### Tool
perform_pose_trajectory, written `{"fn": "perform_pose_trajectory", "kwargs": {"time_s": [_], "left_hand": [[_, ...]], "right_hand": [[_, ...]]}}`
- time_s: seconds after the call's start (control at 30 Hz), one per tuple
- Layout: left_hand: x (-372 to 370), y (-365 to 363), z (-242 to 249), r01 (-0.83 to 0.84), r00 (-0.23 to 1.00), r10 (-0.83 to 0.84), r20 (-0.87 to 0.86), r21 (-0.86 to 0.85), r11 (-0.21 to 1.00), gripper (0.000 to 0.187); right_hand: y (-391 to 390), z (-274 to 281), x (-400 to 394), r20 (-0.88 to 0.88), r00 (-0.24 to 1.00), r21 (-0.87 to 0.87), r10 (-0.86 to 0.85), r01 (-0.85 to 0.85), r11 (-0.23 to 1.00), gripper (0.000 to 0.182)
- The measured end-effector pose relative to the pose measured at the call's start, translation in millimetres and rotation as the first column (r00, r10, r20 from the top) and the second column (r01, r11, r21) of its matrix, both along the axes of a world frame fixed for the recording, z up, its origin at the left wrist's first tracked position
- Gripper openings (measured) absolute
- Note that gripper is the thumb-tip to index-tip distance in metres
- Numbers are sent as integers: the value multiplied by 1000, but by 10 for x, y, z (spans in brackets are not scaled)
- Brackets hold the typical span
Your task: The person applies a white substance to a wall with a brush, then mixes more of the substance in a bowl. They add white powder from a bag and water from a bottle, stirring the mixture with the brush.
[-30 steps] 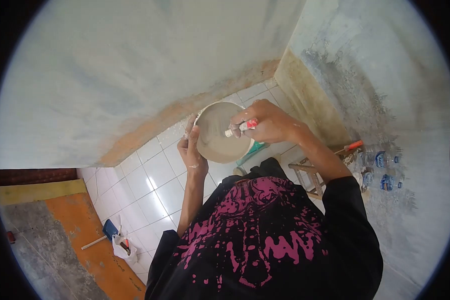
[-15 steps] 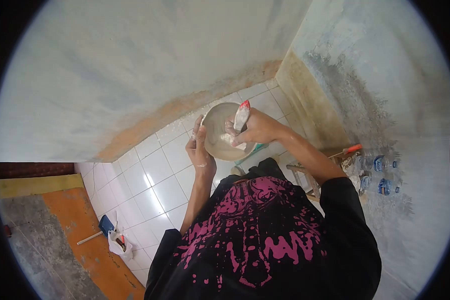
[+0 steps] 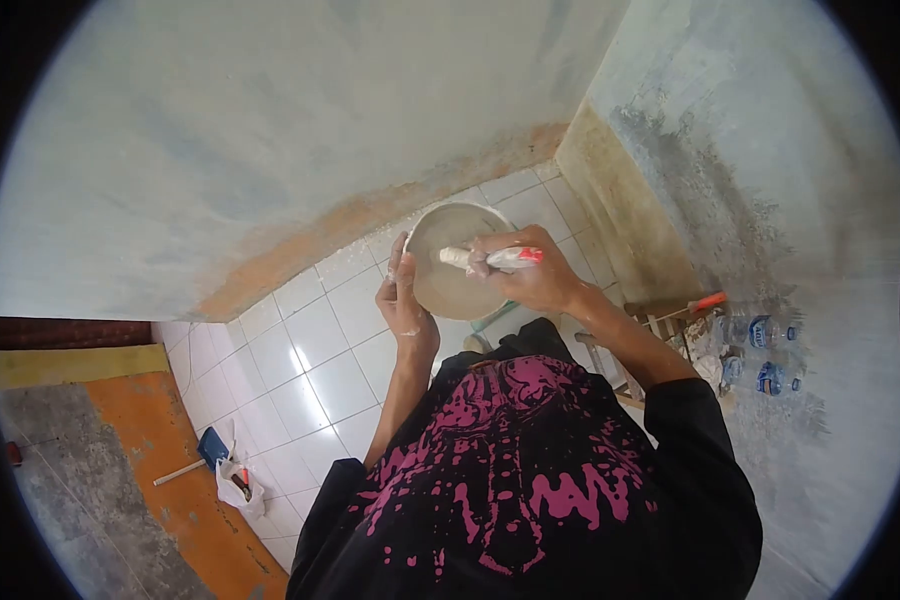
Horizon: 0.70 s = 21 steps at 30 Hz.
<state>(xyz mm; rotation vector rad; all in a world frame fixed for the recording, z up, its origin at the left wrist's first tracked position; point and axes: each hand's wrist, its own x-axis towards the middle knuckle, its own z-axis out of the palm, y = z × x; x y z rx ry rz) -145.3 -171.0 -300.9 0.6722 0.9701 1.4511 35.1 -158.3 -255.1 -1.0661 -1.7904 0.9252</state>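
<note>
My left hand (image 3: 406, 300) grips a round bowl (image 3: 432, 280) by its left side, fingers outside and thumb near the rim. The bowl is tilted so its inside faces me, coated with pale grey-white paste. My right hand (image 3: 535, 275) is closed around a white-handled tool with a red end (image 3: 515, 258). Its paste-covered head points left, over the inside of the bowl. Whether the head is a blade or bristles I cannot make out. White smears mark the fingers of both hands.
Patchy walls meet in a corner ahead, above white floor tiles (image 3: 325, 345). Water bottles (image 3: 770, 378) and a wooden stand (image 3: 660, 325) are at right. A blue dustpan (image 3: 212, 447) and white plastic bag (image 3: 240, 487) lie at left. An orange-edged ledge (image 3: 160, 460) runs lower left.
My right hand has turned, swinging the tool's red end from pointing up to pointing right, and its head shifted up inside the bowl. My left hand keeps its hold on the bowl.
</note>
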Motion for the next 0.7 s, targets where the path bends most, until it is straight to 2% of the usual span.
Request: {"fn": "perform_pose_trajectory", "kwargs": {"time_s": [0.07, 0.13, 0.17, 0.23, 0.27, 0.33, 0.37, 0.4, 0.47, 0.6, 0.7], "left_hand": [[-3, 33, -45, -43, 995, 44, 89, -12, 999, 61], [-50, 6, -46, -41, 998, 42, 42, -19, 999, 61], [-40, 6, -37, -31, 1000, 31, 4, -22, 999, 60], [-1, 20, -35, -35, 999, 35, 41, -6, 999, 60], [7, 19, -39, -26, 998, 26, 57, -2, 1000, 59], [11, -2, -82, -32, 999, 32, 16, 1, 999, 59], [10, 22, -72, -29, 999, 29, -27, 6, 1000, 59], [16, 34, -69, -31, 999, 32, -25, 14, 999, 59], [14, 22, -77, -21, 997, 23, 78, -28, 999, 58], [42, 67, -131, -12, 1000, 12, 25, -19, 1000, 58], [24, 5, -183, 6, 1000, -5, 23, -62, 998, 59]], "right_hand": [[-14, -40, -8, -53, 998, 21, -15, 16, 1000, 8], [-130, -50, -18, -25, 992, 24, -123, 124, 992, 5], [-184, -64, -38, -15, 993, 26, -120, 120, 992, 5], [-186, -130, -60, -110, 974, 252, -197, 219, 943, 5], [-176, -165, -43, -105, 976, 263, -189, 211, 942, 5], [-209, -275, -55, 26, 985, 245, -173, 162, 956, 8], [-198, -252, -113, -105, 975, 193, -194, 212, 958, 9], [-197, -220, -108, -106, 976, 201, -192, 210, 957, 9], [-218, -134, -96, 8, 954, 212, -300, 292, 933, 10], [-142, -320, -2, -15, 948, 242, -318, 312, 919, 9], [-177, -324, -6, 88, 958, 86, -273, 266, 960, 11]]}}
